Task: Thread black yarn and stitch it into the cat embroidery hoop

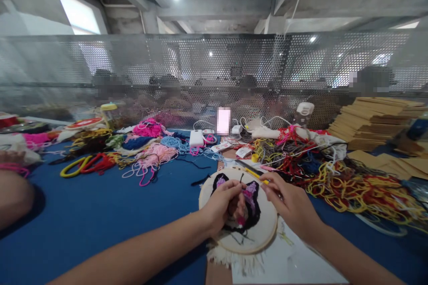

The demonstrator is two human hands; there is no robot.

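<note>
A round embroidery hoop [261,242] lies in front of me, its cream cloth worked with black, purple and pink yarn [250,193]. Over the middle of the hoop is my left hand [224,202], its thumb and finger pinched on a short dark strand of yarn [241,177]. My right hand [289,200], at the hoop's right edge, grips a slim black-and-yellow tool [254,171] pointing away to the left; its exact kind is unclear. Part of the stitched design is hidden under my left hand.
Tangled yarn [334,182] spreads over the right side; pink and blue yarn bundles [150,153] lie left. Brown envelopes [374,120] are stacked far right. Beyond stand a lit phone [224,121], a white box [196,139] and a perforated metal screen [200,62]. Another person's limb [15,198] is at left.
</note>
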